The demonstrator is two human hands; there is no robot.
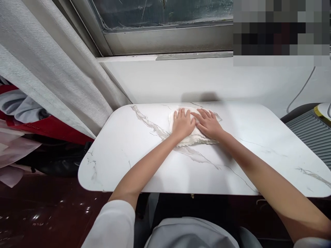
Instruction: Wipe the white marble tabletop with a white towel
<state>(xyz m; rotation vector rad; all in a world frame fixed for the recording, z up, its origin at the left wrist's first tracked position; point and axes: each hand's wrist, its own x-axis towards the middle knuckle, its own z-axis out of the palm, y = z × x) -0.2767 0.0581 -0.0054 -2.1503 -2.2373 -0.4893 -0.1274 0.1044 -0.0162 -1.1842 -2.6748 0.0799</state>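
A cream-white cloth [199, 139] lies folded on the white marble-patterned table [144, 151], towards its back edge. My left hand [183, 123] presses flat on the left part of the cloth, fingers stretched out and pointing away from me. On the right part rests my right hand [209, 124], its fingers spread and angled to the left. The two thumbs come close together over the middle of the cloth. Whatever lies beneath the cloth is hidden.
Behind the table are a white wall [181, 77] and a window frame [168, 39]. A grey curtain [59, 58] hangs at the left, beside a red container [51, 129] with clothes. A grey ribbed object [310, 129] stands off the table's right end, near a thin cable [301, 88].
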